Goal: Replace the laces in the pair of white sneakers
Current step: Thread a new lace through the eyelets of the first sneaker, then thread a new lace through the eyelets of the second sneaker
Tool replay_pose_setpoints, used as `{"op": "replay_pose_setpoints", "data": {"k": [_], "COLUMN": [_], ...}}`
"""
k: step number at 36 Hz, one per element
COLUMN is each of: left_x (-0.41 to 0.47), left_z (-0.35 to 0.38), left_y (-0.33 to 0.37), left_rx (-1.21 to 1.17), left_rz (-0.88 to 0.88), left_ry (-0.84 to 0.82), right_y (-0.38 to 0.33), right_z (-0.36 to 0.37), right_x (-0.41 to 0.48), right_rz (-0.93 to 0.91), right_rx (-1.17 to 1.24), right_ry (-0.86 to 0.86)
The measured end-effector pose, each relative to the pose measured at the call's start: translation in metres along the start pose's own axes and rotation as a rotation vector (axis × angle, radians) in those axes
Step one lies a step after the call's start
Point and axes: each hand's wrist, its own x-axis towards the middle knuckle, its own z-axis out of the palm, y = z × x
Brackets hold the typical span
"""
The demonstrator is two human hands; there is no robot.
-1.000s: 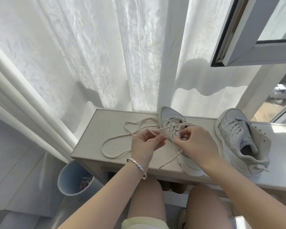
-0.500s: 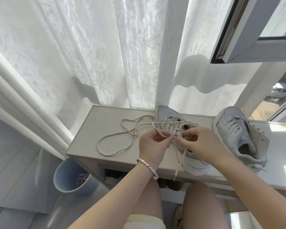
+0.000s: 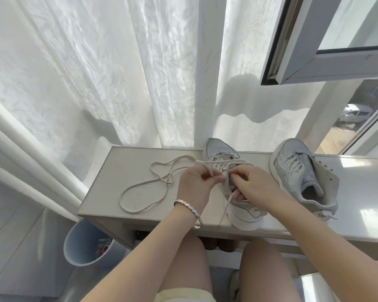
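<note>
A white sneaker [image 3: 247,211] stands on the pale bench top [image 3: 118,171], toe pointing away from me. A cream lace [image 3: 140,188] is threaded through its upper eyelets. One long end lies in loops on the bench to the left; the other end hangs down over the bench's front edge. My left hand [image 3: 194,186] pinches the lace just left of the shoe's tongue. My right hand [image 3: 253,184] pinches the lace over the shoe's opening, fingertips nearly touching the left hand. The second white sneaker [image 3: 301,173] lies to the right, laced.
White curtains [image 3: 118,73] hang behind the bench. An open window frame [image 3: 303,62] juts in at the upper right. A light blue bin [image 3: 83,247] stands on the floor under the bench's left corner. My knees are below the bench edge.
Both hands have drawn together over the left sneaker's upper eyelets. The lace end near my right hand now hangs straight down past the bench edge. The loops at left barely moved.
</note>
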Motion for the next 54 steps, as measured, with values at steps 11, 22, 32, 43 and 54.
{"op": "replay_pose_setpoints", "data": {"k": [11,22,32,43,54], "left_x": [0.01,0.0,-0.001,-0.003,-0.005], "left_z": [-0.003,0.019,0.024,0.023,0.011], "left_y": [0.003,0.002,0.001,-0.001,0.001], "left_rx": [-0.254,0.027,0.224,0.343,0.213], "left_rz": [-0.221,-0.109,-0.023,0.02,-0.037], "left_ry": [-0.136,0.0,0.094,0.029,-0.144], "right_y": [0.003,0.006,-0.01,0.012,0.068], "right_z": [-0.001,0.016,-0.019,-0.062,-0.115], "right_x": [0.002,-0.009,-0.028,-0.044,-0.028], "right_rz": [0.02,-0.102,-0.214,0.026,0.649], "right_rx": [0.123,0.015,0.912,0.081,-0.498], "right_ry": [0.024,0.434,0.281,0.328,0.356]}}
